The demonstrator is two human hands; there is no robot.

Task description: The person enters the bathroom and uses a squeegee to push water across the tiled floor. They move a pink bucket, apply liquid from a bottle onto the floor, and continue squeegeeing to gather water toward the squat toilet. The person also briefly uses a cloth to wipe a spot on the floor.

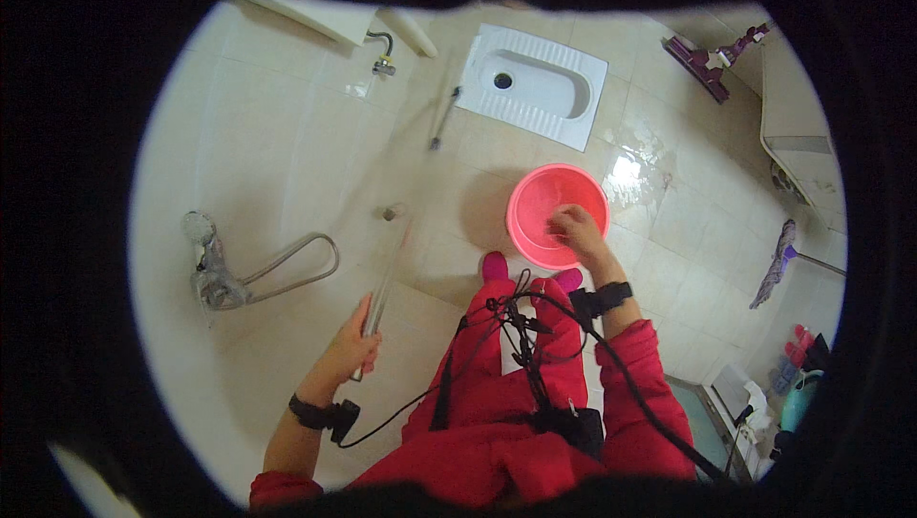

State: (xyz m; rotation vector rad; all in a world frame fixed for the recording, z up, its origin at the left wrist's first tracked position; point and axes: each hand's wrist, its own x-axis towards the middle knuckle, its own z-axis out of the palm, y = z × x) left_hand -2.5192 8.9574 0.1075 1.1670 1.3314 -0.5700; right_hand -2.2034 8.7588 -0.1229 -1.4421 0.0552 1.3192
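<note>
My left hand [350, 351] is wrapped round the lower end of a pale, shiny rod [384, 293]. The rod slants upward and away from me, and its far end fades against the tiles, so I cannot tell what it belongs to. My right hand [576, 228] is over a round pink basin [517, 231] standing on the floor in front of my feet. Its fingers are curled and pressed together inside the rim; whether anything is between them is hidden. Both wrists wear black bands with a cable.
A white squat toilet [549, 102] lies beyond the basin, with wet tiles [635, 164] to its right. A shower head [200, 227] and hose are at left. A maroon mop [702, 69] and a purple-handled mop [776, 265] are at right. Black cables cross my lap.
</note>
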